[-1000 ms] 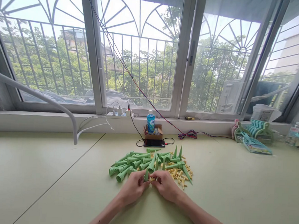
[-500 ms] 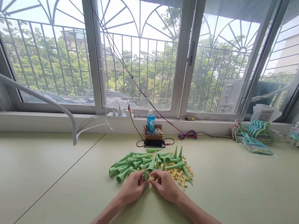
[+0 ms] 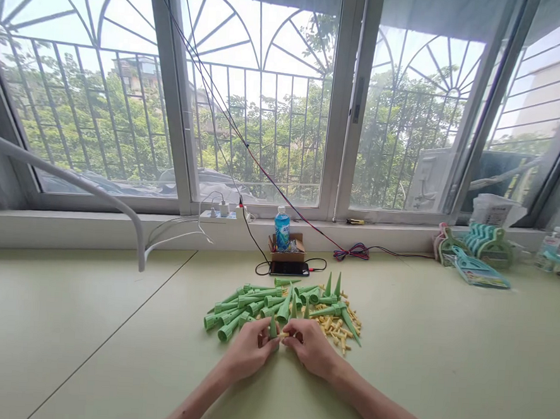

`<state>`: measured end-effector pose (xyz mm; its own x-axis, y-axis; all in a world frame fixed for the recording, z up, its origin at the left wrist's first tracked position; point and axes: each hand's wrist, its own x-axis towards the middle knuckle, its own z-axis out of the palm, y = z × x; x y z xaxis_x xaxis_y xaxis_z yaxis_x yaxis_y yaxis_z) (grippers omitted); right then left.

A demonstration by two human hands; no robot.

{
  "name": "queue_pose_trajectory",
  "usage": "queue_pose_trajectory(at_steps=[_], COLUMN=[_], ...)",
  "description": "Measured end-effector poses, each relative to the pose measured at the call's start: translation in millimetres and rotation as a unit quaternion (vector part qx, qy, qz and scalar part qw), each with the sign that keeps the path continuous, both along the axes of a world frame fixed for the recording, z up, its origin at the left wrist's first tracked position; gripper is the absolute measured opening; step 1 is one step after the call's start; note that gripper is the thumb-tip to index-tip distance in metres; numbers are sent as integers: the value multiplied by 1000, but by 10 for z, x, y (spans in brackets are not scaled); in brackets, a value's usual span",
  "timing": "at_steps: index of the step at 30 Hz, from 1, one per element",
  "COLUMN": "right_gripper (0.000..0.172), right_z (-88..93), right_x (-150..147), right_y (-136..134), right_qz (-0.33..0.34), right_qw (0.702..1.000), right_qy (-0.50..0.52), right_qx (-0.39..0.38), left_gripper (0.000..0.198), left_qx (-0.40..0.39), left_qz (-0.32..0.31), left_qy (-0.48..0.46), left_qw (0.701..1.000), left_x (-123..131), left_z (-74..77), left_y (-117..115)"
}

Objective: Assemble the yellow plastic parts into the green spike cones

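Observation:
My left hand [image 3: 251, 345] is closed round a green plastic spike [image 3: 273, 327], which points upward between thumb and fingers. In a pinch, my right hand [image 3: 307, 344] has a small yellow plastic peg [image 3: 284, 335] close against the spike's side; whether its tip is inside the spike I cannot tell. Just beyond both hands lies a heap of green hollow spikes [image 3: 241, 302], some lying flat and a few standing upright. Loose yellow pegs [image 3: 336, 330] are scattered along the heap's right side and partly under it.
Behind the heap are a phone [image 3: 289, 269] with a cable and a small cardboard box [image 3: 288, 256] holding a blue-liquid bottle [image 3: 282, 228]. A power strip [image 3: 220, 216] sits on the sill. Small dustpans [image 3: 482, 269] stand at the right. A grey curved tube [image 3: 139, 232] hangs at the left.
Both hands stay almost in place. The yellow peg in my right fingers has turned slightly against the green spike.

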<state>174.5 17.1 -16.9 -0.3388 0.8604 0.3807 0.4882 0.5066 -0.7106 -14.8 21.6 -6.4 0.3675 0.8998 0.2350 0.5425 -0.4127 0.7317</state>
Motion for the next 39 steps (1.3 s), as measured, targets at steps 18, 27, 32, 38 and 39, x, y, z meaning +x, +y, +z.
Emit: queue_pose_trajectory(at_steps=[18,27,32,38,39], right_gripper=[19,22,24,27,27], right_z=[24,-6,-45,-63,-63], right_x=[3,-2,8,8,7], right_y=[-29,-5,18,16,15], right_qz=[17,19,22,23,23], right_qw=[999,999,998,997,997], right_qy=[-19,-38,-46,-57,-59], right_qx=[27,30,33,38,38], left_gripper=[11,10,9,12,12], left_qx=[24,37,22,2,-2], left_qz=[-12,-16,-12,-15,-16], left_qy=[41,39,32,24,23], left_qw=[999,998,999,1000,1000], left_x=[28,28,32,37,36], left_z=[10,16,51,63,60], left_y=[-34,-49,-74,-47,-42])
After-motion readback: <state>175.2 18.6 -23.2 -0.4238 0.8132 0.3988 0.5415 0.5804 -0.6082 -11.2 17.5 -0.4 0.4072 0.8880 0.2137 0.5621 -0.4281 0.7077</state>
